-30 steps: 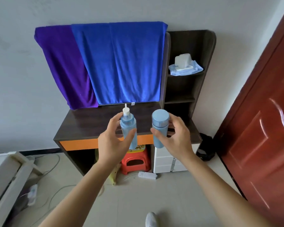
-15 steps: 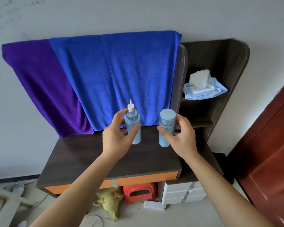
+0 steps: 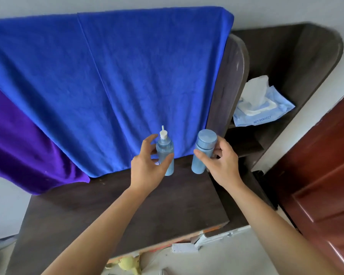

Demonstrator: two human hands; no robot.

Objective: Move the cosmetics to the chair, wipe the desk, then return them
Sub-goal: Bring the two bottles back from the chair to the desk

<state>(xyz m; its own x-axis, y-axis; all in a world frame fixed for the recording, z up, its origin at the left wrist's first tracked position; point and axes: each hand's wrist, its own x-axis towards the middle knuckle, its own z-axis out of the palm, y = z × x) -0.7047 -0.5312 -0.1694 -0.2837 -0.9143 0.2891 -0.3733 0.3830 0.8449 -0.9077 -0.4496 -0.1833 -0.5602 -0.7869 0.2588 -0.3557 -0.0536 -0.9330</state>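
1. Both hands are up over the back of the bench (image 3: 107,211), a bottle in each
2. Left hand (image 3: 147,171): thumb and fingers wrapped round the pump bottle (image 3: 164,147), upright, white nozzle on top
3. Right hand (image 3: 222,165): fingers curled round the capped bottle (image 3: 199,161), leaning slightly to the right
4. The two bottles sit just beside each other, right in front of the blue towel (image 3: 127,76); whether their bases touch the bench yet, I cannot tell
5. The bench top that shows is bare, so this looks like the return leg, with the setting down not yet finished
6. Watch the towel hem: it hangs to the bench just behind the bottles, and a base landing on cloth would wobble
7. Both bottles are tall and narrow, so letting go while one leans could topple it, and the gap between them is small enough for one to knock the other
8. The pump nozzle could catch the towel if it is pushed further back
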